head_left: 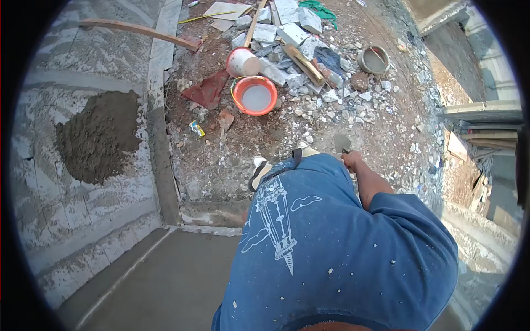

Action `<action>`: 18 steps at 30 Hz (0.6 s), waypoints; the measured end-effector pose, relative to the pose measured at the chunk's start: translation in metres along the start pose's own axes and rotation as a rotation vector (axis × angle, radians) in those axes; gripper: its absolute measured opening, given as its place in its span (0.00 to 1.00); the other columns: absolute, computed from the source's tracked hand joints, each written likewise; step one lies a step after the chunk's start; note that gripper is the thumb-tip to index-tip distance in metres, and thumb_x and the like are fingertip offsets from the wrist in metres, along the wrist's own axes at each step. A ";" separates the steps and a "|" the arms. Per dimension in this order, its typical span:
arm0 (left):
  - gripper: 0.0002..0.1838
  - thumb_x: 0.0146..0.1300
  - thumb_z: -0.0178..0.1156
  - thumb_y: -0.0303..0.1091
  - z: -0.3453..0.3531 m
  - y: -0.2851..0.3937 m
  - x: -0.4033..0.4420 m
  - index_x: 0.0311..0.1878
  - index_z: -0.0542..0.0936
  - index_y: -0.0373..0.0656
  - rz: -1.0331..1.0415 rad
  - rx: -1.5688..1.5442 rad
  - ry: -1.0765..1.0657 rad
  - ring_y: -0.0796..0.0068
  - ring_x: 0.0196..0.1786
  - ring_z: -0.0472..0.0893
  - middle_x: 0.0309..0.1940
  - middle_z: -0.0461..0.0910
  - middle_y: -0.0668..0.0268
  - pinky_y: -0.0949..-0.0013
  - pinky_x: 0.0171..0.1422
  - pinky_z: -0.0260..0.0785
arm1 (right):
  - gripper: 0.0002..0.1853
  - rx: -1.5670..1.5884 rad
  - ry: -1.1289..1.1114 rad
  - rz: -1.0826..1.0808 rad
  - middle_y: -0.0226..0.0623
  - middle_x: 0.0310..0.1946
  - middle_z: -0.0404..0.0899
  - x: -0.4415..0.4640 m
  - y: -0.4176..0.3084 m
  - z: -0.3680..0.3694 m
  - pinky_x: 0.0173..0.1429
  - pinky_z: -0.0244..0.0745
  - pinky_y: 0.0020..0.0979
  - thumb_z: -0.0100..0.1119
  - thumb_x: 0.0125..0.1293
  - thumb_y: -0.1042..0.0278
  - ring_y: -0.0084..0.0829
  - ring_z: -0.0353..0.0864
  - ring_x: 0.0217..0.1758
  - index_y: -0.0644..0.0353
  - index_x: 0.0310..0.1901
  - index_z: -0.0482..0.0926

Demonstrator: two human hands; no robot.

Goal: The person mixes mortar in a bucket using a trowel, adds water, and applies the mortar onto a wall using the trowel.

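Note:
My right hand [351,160] is closed around the handle of a trowel [342,143], whose grey blade points away from me over the rubble ground. The arm reaches out past the hem of my blue shirt [342,248]. My left hand does not show; the shirt covers that side. Ahead of my shoes stands an orange bucket [271,105] with greyish liquid in it. A white bucket [237,58] with a red rim lies tipped over just behind it.
Wet mortar [99,135] is heaped on the slab at left. Broken blocks [292,34] and wood pieces [302,63] lie at the top. A round bowl [375,59] sits at upper right. A long plank [138,31] crosses the upper left. Smooth grey plaster [160,281] is at lower left.

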State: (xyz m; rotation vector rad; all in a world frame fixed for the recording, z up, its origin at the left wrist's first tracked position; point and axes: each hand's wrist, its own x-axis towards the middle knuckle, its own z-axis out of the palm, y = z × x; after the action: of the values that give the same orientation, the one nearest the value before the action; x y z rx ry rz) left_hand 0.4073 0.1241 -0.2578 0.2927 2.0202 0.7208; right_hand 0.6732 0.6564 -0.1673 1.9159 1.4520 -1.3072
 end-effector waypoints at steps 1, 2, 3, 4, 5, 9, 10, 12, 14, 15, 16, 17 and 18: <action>0.16 0.69 0.56 0.51 -0.023 -0.004 0.020 0.42 0.81 0.47 0.014 0.006 -0.020 0.62 0.31 0.80 0.29 0.80 0.64 0.58 0.34 0.71 | 0.12 -0.029 -0.002 0.027 0.45 0.23 0.82 -0.001 0.007 0.009 0.25 0.74 0.42 0.63 0.63 0.66 0.37 0.81 0.21 0.68 0.41 0.82; 0.16 0.69 0.56 0.50 -0.044 -0.010 0.042 0.42 0.81 0.47 0.017 -0.033 -0.030 0.62 0.31 0.80 0.29 0.80 0.64 0.58 0.33 0.71 | 0.12 0.019 0.017 0.068 0.45 0.22 0.82 -0.020 0.003 0.015 0.25 0.74 0.42 0.62 0.64 0.64 0.37 0.80 0.20 0.68 0.39 0.82; 0.16 0.69 0.56 0.50 -0.064 -0.015 0.065 0.41 0.81 0.47 0.020 -0.078 -0.038 0.63 0.30 0.80 0.28 0.80 0.64 0.58 0.33 0.71 | 0.13 0.060 0.027 0.100 0.44 0.21 0.82 -0.042 -0.005 0.018 0.25 0.74 0.42 0.62 0.64 0.63 0.36 0.80 0.19 0.67 0.37 0.82; 0.16 0.69 0.56 0.50 -0.082 -0.011 0.081 0.41 0.81 0.47 0.011 -0.138 -0.044 0.63 0.30 0.80 0.28 0.80 0.65 0.59 0.32 0.71 | 0.14 0.048 0.051 0.059 0.44 0.21 0.82 -0.037 0.004 0.025 0.25 0.75 0.42 0.62 0.65 0.62 0.36 0.81 0.19 0.68 0.37 0.82; 0.16 0.69 0.56 0.50 -0.098 -0.011 0.096 0.41 0.81 0.47 -0.009 -0.203 -0.038 0.64 0.29 0.80 0.28 0.80 0.65 0.59 0.32 0.71 | 0.15 0.030 0.069 0.010 0.44 0.20 0.82 -0.021 0.017 0.039 0.26 0.75 0.42 0.61 0.65 0.61 0.37 0.81 0.20 0.68 0.37 0.82; 0.11 0.70 0.57 0.45 -0.181 0.097 0.077 0.40 0.80 0.50 -0.072 0.019 -0.100 0.77 0.24 0.72 0.26 0.75 0.73 0.69 0.22 0.59 | 0.18 0.262 0.137 0.009 0.43 0.23 0.84 -0.080 0.013 0.067 0.30 0.77 0.41 0.62 0.64 0.57 0.37 0.84 0.24 0.68 0.39 0.83; 0.09 0.70 0.57 0.44 -0.193 0.119 0.078 0.39 0.80 0.51 -0.127 -0.027 -0.088 0.81 0.23 0.70 0.26 0.73 0.74 0.71 0.19 0.56 | 0.19 0.275 0.166 0.017 0.44 0.25 0.85 -0.094 0.010 0.069 0.32 0.78 0.41 0.63 0.64 0.55 0.38 0.85 0.26 0.68 0.40 0.83; 0.09 0.71 0.58 0.45 -0.207 0.140 0.099 0.41 0.80 0.52 -0.247 -0.117 -0.038 0.81 0.23 0.70 0.28 0.75 0.75 0.73 0.18 0.54 | 0.20 0.284 0.209 0.025 0.44 0.28 0.86 -0.110 0.017 0.075 0.35 0.79 0.40 0.64 0.62 0.54 0.37 0.86 0.29 0.67 0.42 0.84; 0.10 0.71 0.59 0.46 -0.214 0.158 0.118 0.43 0.80 0.52 -0.364 -0.223 0.025 0.81 0.23 0.71 0.31 0.77 0.74 0.73 0.19 0.55 | 0.21 0.281 0.207 0.070 0.45 0.30 0.87 -0.116 0.033 0.080 0.37 0.80 0.38 0.65 0.62 0.54 0.37 0.87 0.31 0.66 0.44 0.84; 0.10 0.71 0.59 0.46 -0.215 0.166 0.126 0.45 0.80 0.52 -0.336 -0.229 -0.003 0.80 0.24 0.72 0.32 0.78 0.74 0.73 0.19 0.56 | 0.20 0.283 0.190 0.113 0.45 0.30 0.87 -0.119 0.040 0.081 0.39 0.80 0.37 0.65 0.61 0.55 0.37 0.87 0.32 0.66 0.45 0.84; 0.11 0.71 0.59 0.46 -0.217 0.173 0.132 0.46 0.80 0.52 -0.311 -0.237 -0.029 0.80 0.25 0.73 0.33 0.78 0.74 0.73 0.20 0.56 | 0.20 0.283 0.171 0.154 0.46 0.31 0.87 -0.120 0.048 0.081 0.40 0.80 0.35 0.65 0.61 0.56 0.37 0.87 0.33 0.65 0.47 0.84; 0.11 0.71 0.60 0.46 -0.217 0.180 0.136 0.48 0.80 0.52 -0.288 -0.246 -0.052 0.80 0.26 0.74 0.35 0.79 0.74 0.72 0.20 0.57 | 0.19 0.322 0.138 0.211 0.45 0.31 0.87 -0.116 0.060 0.084 0.39 0.80 0.36 0.65 0.61 0.58 0.36 0.87 0.33 0.64 0.47 0.85; 0.12 0.71 0.60 0.46 -0.213 0.186 0.139 0.49 0.80 0.51 -0.225 -0.195 -0.050 0.79 0.29 0.76 0.36 0.80 0.74 0.73 0.22 0.59 | 0.18 0.359 0.101 0.266 0.44 0.30 0.87 -0.106 0.075 0.089 0.38 0.79 0.36 0.65 0.61 0.59 0.35 0.87 0.33 0.63 0.47 0.85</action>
State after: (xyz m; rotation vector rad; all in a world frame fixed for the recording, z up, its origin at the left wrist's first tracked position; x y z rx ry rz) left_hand 0.1388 0.2588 -0.1624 -0.0295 1.8815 0.7524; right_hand 0.6998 0.5043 -0.1360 2.3395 1.0067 -1.4324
